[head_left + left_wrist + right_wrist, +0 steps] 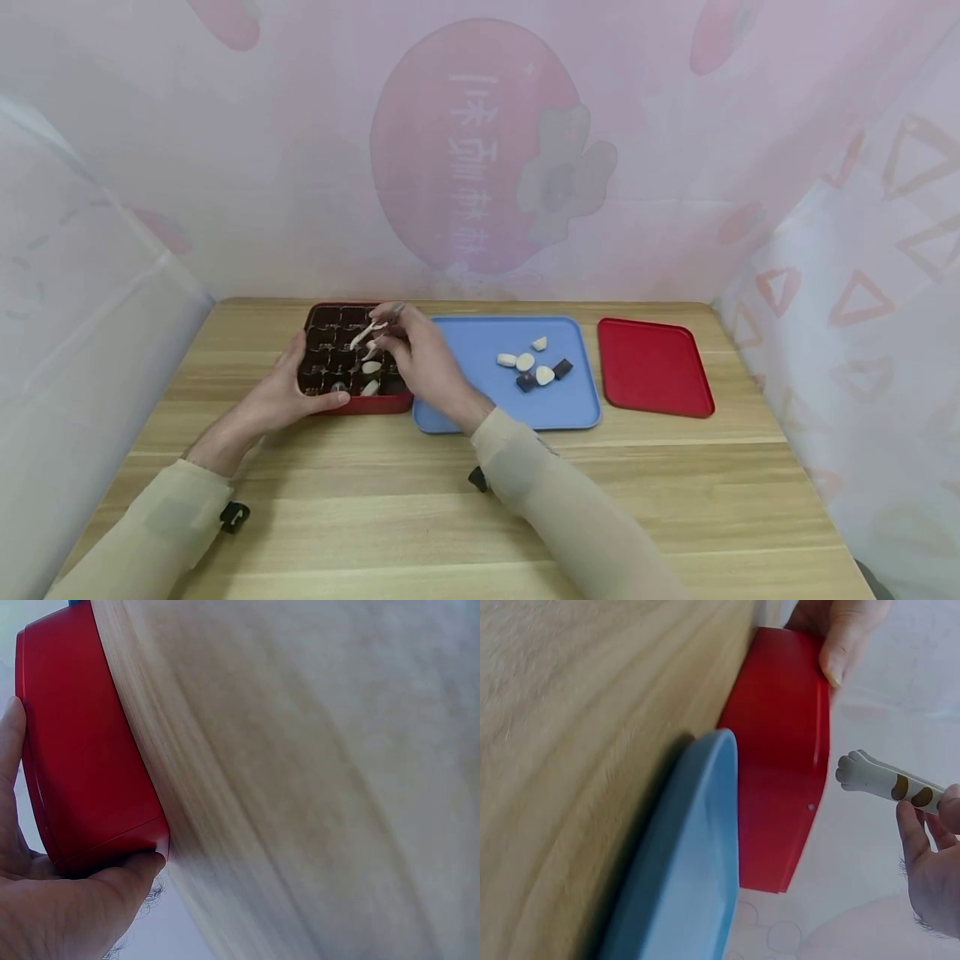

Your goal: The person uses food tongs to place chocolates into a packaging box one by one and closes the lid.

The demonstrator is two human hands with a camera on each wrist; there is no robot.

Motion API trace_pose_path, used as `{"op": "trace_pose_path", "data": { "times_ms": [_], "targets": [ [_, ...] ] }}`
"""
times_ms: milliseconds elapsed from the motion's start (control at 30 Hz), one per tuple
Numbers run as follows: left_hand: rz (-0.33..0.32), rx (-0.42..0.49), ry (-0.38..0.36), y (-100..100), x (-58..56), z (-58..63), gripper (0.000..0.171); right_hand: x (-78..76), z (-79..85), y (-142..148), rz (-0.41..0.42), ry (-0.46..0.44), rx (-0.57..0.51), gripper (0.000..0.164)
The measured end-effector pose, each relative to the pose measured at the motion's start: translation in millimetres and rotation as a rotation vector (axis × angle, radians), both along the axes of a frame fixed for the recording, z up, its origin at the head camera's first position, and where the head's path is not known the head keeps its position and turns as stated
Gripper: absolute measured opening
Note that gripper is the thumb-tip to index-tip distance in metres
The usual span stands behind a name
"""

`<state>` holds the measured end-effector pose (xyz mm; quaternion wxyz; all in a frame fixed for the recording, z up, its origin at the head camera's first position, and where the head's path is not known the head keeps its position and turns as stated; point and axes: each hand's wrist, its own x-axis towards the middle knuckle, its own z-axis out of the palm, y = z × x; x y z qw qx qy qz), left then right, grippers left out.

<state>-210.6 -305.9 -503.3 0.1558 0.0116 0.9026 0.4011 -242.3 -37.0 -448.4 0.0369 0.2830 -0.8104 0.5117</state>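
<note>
A red box [381,406] with a dark divided insert stands at the left of the table. My left hand [283,393] grips its near left corner, thumb along the front edge and fingers on the left side. Above the box, my right hand [423,350] pinches slim white cat-paw tongs [877,778] with brown patches. The paw tip hangs over the compartments; no chocolate shows at it. White chocolates [371,367] and a dark chocolate [339,387] sit in the near compartments. My right hand hides the box's right part.
Right beside the box is a blue tray [480,408] holding several white and dark chocolates [544,376]. A red lid-like tray [654,367] lies farther right. A patterned pink-and-white curtain [300,208] rises behind the wooden table [360,517].
</note>
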Motion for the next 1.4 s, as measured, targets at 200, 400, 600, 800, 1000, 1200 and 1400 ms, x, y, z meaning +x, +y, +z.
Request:
{"op": "trace_pose_path", "data": {
  "times_ms": [200,400,600,800,1000,1200,1400],
  "targets": [
    [0.005,0.018,-0.008,2,0.9,0.9,0.146,1.4,7.7,19,-0.015,0.007,0.030,0.034],
    [0.009,0.037,-0.024,3,1.2,1.5,0.146,1.9,14.7,40,-0.028,-0.035,0.047,0.034],
    [0.007,0.028,-0.027,4,1.1,2.9,0.146,2.3,21.5,62,-0.059,-0.047,0.079,0.033],
    [0.008,0.038,-0.032,4,0.8,3.4,0.146,2.4,25.3,87,-0.062,-0.078,0.092,0.031],
    [0.001,0.019,-0.019,3,0.2,1.4,0.146,5.1,29.6,111,-0.092,-0.073,0.132,0.029],
    [0.004,0.023,-0.028,2,-0.4,1.1,0.145,6.0,29.9,136,-0.109,-0.078,0.159,0.029],
    [-0.001,0.006,-0.019,1,-0.5,1.7,0.145,4.3,28.7,159,-0.116,-0.066,0.201,0.030]
  ]
}}
